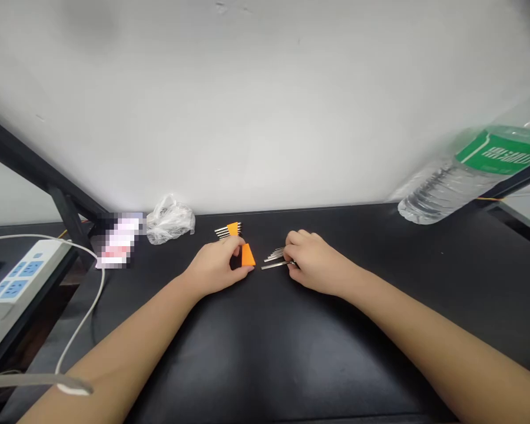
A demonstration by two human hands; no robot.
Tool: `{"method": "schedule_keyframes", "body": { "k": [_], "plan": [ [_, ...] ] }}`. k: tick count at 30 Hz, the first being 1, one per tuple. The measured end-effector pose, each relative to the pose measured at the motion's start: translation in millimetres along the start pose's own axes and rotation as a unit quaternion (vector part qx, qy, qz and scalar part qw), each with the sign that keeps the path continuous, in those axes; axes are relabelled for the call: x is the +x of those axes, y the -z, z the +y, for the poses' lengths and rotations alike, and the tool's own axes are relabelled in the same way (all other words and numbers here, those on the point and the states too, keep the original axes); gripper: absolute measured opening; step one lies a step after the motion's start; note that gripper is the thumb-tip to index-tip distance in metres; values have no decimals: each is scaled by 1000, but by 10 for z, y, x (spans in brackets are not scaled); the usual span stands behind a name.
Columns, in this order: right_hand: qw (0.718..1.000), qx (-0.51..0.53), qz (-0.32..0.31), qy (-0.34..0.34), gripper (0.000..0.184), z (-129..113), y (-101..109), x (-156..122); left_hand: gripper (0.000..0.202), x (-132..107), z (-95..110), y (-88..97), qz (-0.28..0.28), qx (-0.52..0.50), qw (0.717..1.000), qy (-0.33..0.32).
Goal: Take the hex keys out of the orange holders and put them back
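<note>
An orange hex key holder [248,255] is pinched between the thumb and fingers of my left hand [216,264], its broad face turned upward. To its right, my right hand [314,262] has its thumb and fingers closed on a thin metal hex key [274,266] that points left toward the holder, a small gap apart. Several more loose hex keys [274,255] lie just behind that one, their right ends hidden by my fingers. Behind my left hand lies a second orange holder [234,228] with several hex keys through it, partly covered by my hand.
On the black table [274,353], a crumpled clear plastic bag [170,221] lies at the back left, beside a blurred-out flat item [120,240]. A white cable [98,294] and power strip [17,285] are at left. A large water bottle [454,185] stands back right against the wall.
</note>
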State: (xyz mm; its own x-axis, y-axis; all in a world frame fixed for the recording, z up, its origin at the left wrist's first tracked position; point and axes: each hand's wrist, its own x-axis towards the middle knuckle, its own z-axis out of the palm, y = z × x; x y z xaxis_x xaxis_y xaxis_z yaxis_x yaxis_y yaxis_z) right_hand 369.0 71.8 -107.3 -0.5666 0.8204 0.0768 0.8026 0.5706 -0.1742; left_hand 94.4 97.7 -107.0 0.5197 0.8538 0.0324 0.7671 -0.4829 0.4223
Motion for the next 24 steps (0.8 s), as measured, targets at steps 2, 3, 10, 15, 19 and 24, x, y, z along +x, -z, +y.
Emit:
{"method": "schedule_keyframes", "body": {
  "k": [2, 3, 10, 15, 19, 24],
  "plan": [
    [1000, -9, -1, 2, 11, -24, -3, -11, 41, -3, 0, -2, 1, -2, 1000, 2],
    [1000, -6, 0, 5, 11, -32, -4, -20, 41, -5, 2, -1, 1, -4, 1000, 4],
    [991, 112, 57, 38, 13, -15, 16, -47, 40, -32, 25, 30, -1, -16, 1000, 10],
    [986, 133, 81, 54, 17, -15, 21, -39, 41, -40, 34, 32, 8, -26, 1000, 4],
    [981, 170, 77, 54, 19, -54, 13, -46, 41, -53, 44, 7, 13, -32, 999, -6],
    [913, 405, 30, -47, 12, -184, -10, -14, 41, -90, 84, -67, 36, -57, 997, -47]
  ]
}}
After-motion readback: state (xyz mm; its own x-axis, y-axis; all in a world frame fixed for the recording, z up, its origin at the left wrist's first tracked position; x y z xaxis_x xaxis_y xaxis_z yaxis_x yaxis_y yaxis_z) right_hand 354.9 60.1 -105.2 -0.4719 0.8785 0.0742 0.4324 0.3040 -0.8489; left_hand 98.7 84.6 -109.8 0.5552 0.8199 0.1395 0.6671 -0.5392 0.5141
